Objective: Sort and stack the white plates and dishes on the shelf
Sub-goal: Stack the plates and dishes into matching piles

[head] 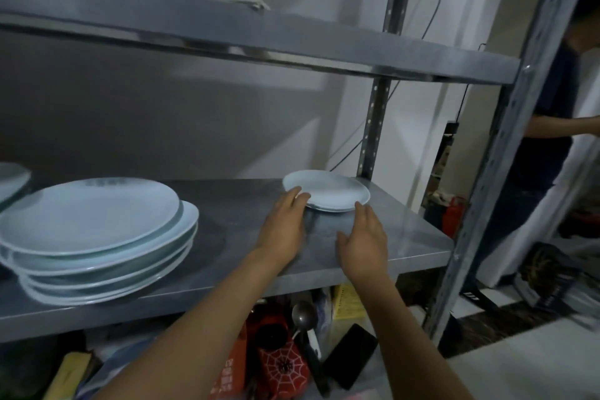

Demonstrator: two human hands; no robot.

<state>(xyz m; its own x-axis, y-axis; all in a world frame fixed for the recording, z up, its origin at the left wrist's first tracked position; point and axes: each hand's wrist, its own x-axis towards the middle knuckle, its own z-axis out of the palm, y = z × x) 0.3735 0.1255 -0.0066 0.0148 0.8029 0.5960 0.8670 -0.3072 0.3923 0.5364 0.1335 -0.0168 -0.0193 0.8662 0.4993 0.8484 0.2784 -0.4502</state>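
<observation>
Forearms reach up from 6 o'clock; your left hand (285, 224) touches the near-left rim of the small plates (328, 191) with straight fingers, your right hand (365, 237) hovers relaxed just beside their near edge, gripping nothing. These small plates sit at the shelf's (406, 237) 2 o'clock corner; the large plate stack (94, 230) stands well apart at 9 o'clock. Judged step: squaring up the small pile. Next likely calls for a two-sided hold under the rims, kept level.

Bare forearms and hands (324, 230), no sleeves showing.
</observation>
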